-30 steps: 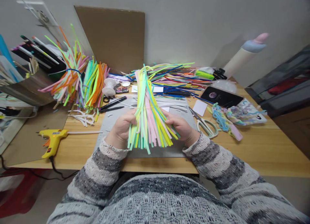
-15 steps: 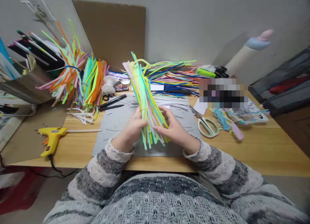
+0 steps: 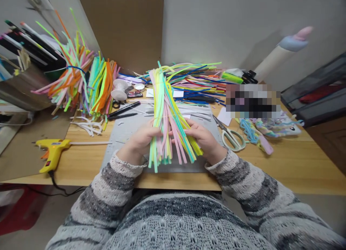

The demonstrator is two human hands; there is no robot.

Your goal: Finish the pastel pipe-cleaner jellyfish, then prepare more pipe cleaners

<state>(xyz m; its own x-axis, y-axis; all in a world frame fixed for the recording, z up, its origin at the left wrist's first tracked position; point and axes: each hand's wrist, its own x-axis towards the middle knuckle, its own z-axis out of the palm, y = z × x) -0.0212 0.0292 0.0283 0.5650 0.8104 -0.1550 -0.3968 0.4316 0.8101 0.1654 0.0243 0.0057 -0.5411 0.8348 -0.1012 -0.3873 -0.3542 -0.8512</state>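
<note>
A bundle of pipe cleaners (image 3: 165,109) in mint, pink, yellow and teal stands tilted away from me over the grey mat (image 3: 121,138). A thin band crosses it near the middle. My left hand (image 3: 144,136) is closed around its left side, thumb across the front. On the right side, my right hand (image 3: 201,134) grips the yellow and teal strands, with some fingertips hidden behind them. The lower ends fan out in two clumps between my hands.
At left lie a yellow glue gun (image 3: 54,152) and bound pipe cleaner bundles (image 3: 72,73). Scissors (image 3: 232,138) rest right of the mat. Behind are a clear spool (image 3: 119,90), black pens (image 3: 125,111) and a loose pipe cleaner pile (image 3: 200,79). Cardboard (image 3: 127,26) leans on the wall.
The bundle's lower ends have spread apart into two clumps, and its top has shifted right. My hands have moved slightly farther apart. The camera view has shifted a little.
</note>
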